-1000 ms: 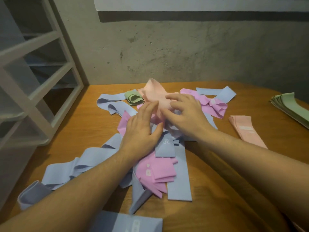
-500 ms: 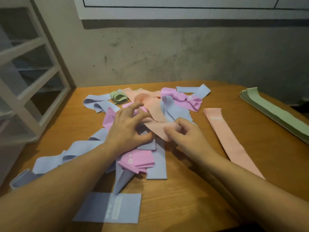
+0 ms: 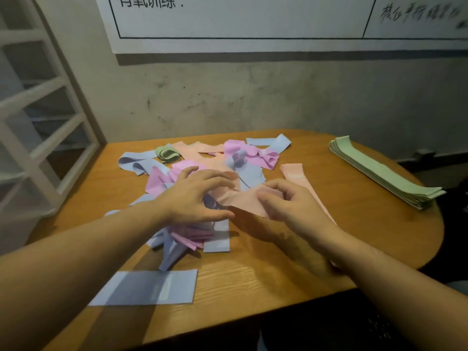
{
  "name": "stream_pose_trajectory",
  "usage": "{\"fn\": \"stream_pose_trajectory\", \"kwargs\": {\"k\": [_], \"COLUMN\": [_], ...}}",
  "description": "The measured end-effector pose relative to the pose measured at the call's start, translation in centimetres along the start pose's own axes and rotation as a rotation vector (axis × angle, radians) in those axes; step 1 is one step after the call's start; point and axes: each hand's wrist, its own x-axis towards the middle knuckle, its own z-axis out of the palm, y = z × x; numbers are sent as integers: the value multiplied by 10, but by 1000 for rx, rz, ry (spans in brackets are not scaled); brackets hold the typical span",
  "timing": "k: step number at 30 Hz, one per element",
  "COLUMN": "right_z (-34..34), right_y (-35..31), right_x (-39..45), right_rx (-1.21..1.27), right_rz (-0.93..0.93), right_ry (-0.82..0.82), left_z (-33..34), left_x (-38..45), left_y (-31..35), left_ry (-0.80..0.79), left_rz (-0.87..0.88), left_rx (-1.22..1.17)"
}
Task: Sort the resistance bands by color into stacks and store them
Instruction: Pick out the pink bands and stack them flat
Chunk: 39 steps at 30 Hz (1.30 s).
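I see the peach band lying mid-tabletop over the mixed pile, its long axis running from far-left to near-right. My right hand pinches its near end between thumb and fingers; my left hand presses spread fingers on the pile. Another peach band lies just right; the green stack runs along the right edge.

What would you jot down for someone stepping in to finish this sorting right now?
Right hand pinches a peach band half out of the pile; left hand rests on the pile with fingers spread.
Done: green stack at the table's right edge; peach stack started beside the pile.
Left: blue, pink and peach bands plus one curled green band, then storing.
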Motion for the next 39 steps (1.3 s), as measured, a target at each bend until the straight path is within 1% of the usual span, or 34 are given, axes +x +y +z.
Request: {"fn": "stream_pose_trajectory", "kwargs": {"k": [2, 5, 6, 9, 14, 17, 19, 21, 24, 26, 28, 31, 35, 39], "right_z": [-4, -9, -10, -13, -18, -25, -31, -37, -45, -50, -56, -63, -64, -64], "right_y": [-9, -20, -24, -34, -50, -57, -60, -65, -70, -73, -74, -74, -72, -74], "right_x": [-5, -13, -15, -22, -33, -40, -44, -48, -51, -53, -55, -60, -63, -66], "right_rx": [-23, -51, -51, -73, -141, -161, -179, -198, -194, -158, -125, -158, -205, -268], "right_rz": [0, -4, -5, 26, 8, 26, 44, 43, 2, -24, -16, 24, 59, 105], "right_ry": [-3, -16, -28, -56, -130, -161, -194, -223, -209, -170, -146, -147, -162, -233], "left_z": [0, -2, -3, -8, -27, -39, -45, -52, -61, -63, -65, -68, -69, -68], "left_x": [-4, -10, -11, -15, -30, -38, -41, -43, -45, -45, -46, -52, -60, -63], "left_y": [22, 57, 66, 85, 101, 110, 116, 122, 125, 121, 118, 115, 113, 107], "left_ry": [14, 43, 76, 200, 186, 268, 311, 319, 320, 310, 295, 254, 158, 240], "left_rz": [2, -66, -72, -63, -75, -122, -176, -214, -259, -303, -339, -312, -282, -317], "left_rx": [-151, -498, -551, -618, -650, -715, -775, -875, -992, -958, -873, -754, -576, -630]}}
